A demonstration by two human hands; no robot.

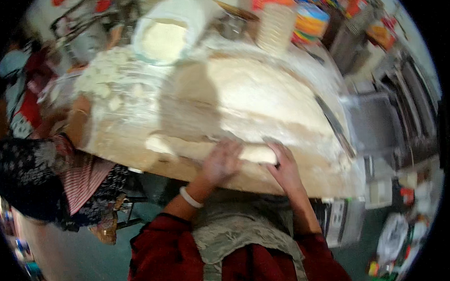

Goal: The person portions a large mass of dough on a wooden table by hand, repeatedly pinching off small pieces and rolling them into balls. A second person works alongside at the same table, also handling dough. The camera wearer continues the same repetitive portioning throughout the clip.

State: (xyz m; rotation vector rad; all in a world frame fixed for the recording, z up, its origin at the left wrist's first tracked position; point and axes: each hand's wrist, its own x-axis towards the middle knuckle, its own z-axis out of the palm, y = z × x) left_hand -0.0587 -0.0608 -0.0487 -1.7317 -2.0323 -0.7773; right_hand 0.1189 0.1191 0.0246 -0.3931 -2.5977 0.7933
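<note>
A long roll of pale dough [253, 154] lies along the near side of a floured wooden work board [131, 132]. My left hand [222, 163] lies over the roll, its fingers reaching to the far side; blur hides their detail. My right hand [285, 164] cups the roll's right end, with the thumb on the near side and the fingers beyond. Behind both hands spreads a large, flour-covered mass of dough [260, 91], partly in shadow. To its right rests a long knife [334, 125], its handle toward the near right edge.
Small cut dough pieces [105, 72] lie at the back left, beside another person's arm [79, 116]. A flour container [164, 40] stands at the back, and a tall ribbed pale container [275, 29] stands farther right. Dark trays [373, 122] adjoin the board's right side.
</note>
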